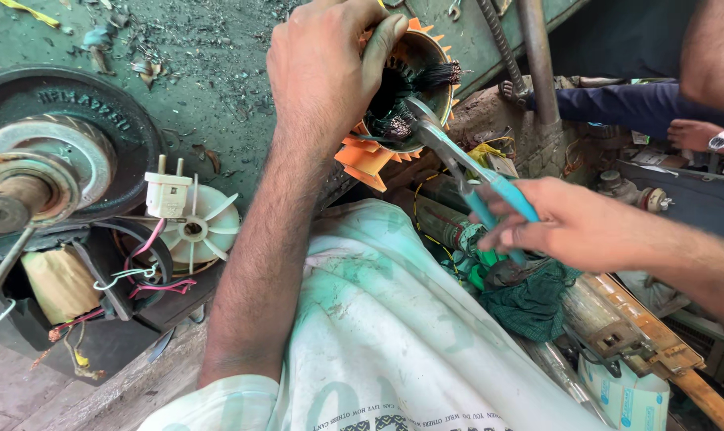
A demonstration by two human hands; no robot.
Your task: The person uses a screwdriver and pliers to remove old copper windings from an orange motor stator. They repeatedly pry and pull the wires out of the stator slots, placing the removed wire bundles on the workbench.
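Left hand [322, 76] is wrapped over the top of an orange finned plastic motor housing with a metal ring and dark burnt-looking windings inside [402, 88], fingers curled tight around its rim, thumb hooked over the edge, holding it tilted up off the green painted metal desk [210, 72] near the top middle of the view. Right hand [569, 223] comes in from the right and pinches the blue-handled pliers [466, 172], fingers pressed together around the handles, with the metal nose poking into the windings at the housing's open mouth. The desk is grimy, littered with dark shavings and scraps. To the left sits a heavy round black cast-iron wheel with a rusty shaft [51, 160], and just beside it a white plug [167, 191] resting against a white plastic fan impeller [206, 227], with pink and white wires trailing below. A white cloth sack with green smudges and dark printed lettering along its lower edge [394, 343] lies under the forearm. Bottom right there's a small white carton with blue markings [629, 399], next to a rusty metal bar. Another person's hand with a wristwatch [701, 134] shows at the far right edge, well apart.
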